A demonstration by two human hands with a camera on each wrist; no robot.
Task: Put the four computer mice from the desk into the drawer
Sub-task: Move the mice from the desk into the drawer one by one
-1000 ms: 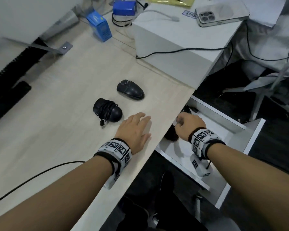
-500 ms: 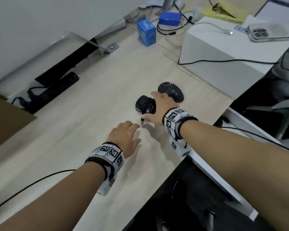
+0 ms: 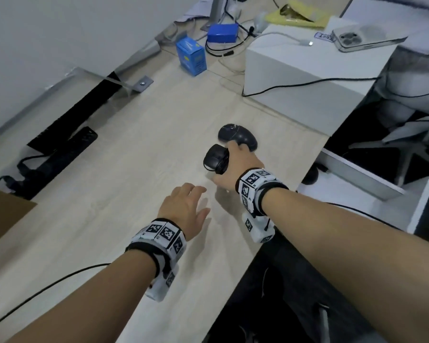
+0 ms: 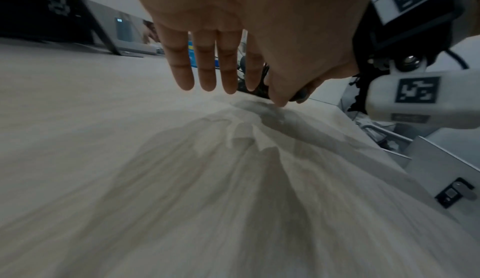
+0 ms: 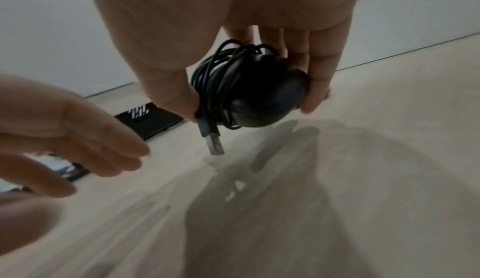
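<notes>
My right hand (image 3: 235,167) grips a black corded mouse (image 3: 214,157) with its cable wound round it, lifted just above the light wood desk (image 3: 124,194). In the right wrist view the thumb and fingers clasp the mouse (image 5: 257,95) and its USB plug (image 5: 214,144) hangs down. A second black mouse (image 3: 238,136) lies on the desk just beyond that hand. My left hand (image 3: 187,210) hovers flat and empty over the desk, fingers (image 4: 205,64) straight. The white drawer (image 3: 372,199) stands pulled out at the right, with a dark mouse (image 3: 311,175) inside near the desk edge.
A white box (image 3: 302,78) with a phone (image 3: 362,39) on top stands at the back right, a black cable across its face. Blue boxes (image 3: 192,55) sit at the back. A black power strip (image 3: 60,159) lies at left. A thin cable (image 3: 47,288) crosses the near desk.
My right hand left the drawer, crossed to the desk and took hold of the corded mouse, now lifted slightly. The left hand stayed over the desk. The head view swung left.
</notes>
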